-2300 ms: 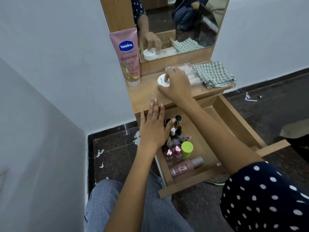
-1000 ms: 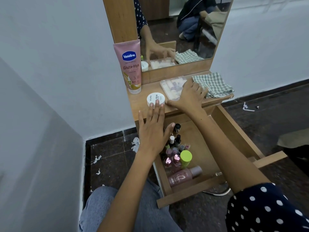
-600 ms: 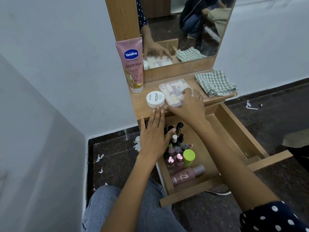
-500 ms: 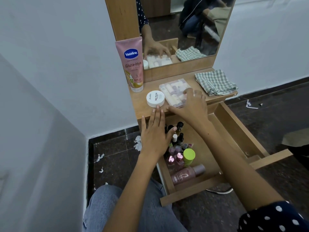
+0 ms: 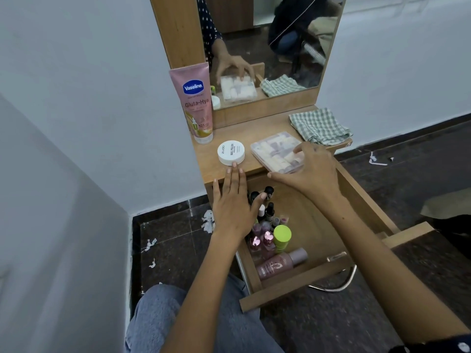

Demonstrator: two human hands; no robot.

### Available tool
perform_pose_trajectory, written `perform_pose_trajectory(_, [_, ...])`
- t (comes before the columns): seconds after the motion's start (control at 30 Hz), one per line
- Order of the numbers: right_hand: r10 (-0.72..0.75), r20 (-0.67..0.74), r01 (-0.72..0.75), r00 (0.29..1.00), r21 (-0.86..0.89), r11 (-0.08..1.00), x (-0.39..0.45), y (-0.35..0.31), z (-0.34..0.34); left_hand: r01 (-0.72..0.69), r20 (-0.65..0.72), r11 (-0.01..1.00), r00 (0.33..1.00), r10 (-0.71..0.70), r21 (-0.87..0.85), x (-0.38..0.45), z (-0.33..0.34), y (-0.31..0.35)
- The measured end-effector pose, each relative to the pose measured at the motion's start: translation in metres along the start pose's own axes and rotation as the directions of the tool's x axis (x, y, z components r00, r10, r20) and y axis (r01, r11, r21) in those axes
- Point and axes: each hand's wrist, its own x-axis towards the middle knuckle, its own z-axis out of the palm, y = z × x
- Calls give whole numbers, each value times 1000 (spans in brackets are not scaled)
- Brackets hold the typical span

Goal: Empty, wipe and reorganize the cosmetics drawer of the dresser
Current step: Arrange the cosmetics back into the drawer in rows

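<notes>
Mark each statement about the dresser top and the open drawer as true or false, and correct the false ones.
1. The pink Vaseline tube stands upright by the mirror. True.
2. The checked cloth lies inside the drawer. False: it lies on the dresser top.
3. The left hand holds the white round jar. False: its fingers are straight, just before the jar.
4. The green-capped bottle is in the drawer. True.

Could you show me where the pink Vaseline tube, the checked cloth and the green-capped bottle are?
Vaseline tube (image 5: 195, 103), head view, on its pink front below the logo.
Checked cloth (image 5: 319, 126), head view, middle of the folded fabric.
Green-capped bottle (image 5: 282, 235), head view, on its cap.
</notes>
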Motion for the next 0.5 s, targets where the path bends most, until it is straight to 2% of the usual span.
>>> perform_pose_trajectory(0.2, [125, 133, -141, 983, 120, 983, -38, 28, -74, -2, 1, 1000, 1000, 2, -19, -1, -1, 0])
perform_pose_trajectory(0.27, [170, 181, -189, 969, 99, 977, -49, 39, -82, -4, 1, 1000, 1000, 4, -9, 0, -2, 0])
perform_pose_trajectory(0.4, [268, 283, -277, 921, -11, 961, -50, 57, -55, -8, -3, 1000, 1000, 8, -19, -1, -1, 0])
perform_pose_trajectory(0.5, [326, 273, -323, 905, -57, 945, -46, 67, -24, -11, 0, 1000, 1000, 11, -19, -1, 0, -1])
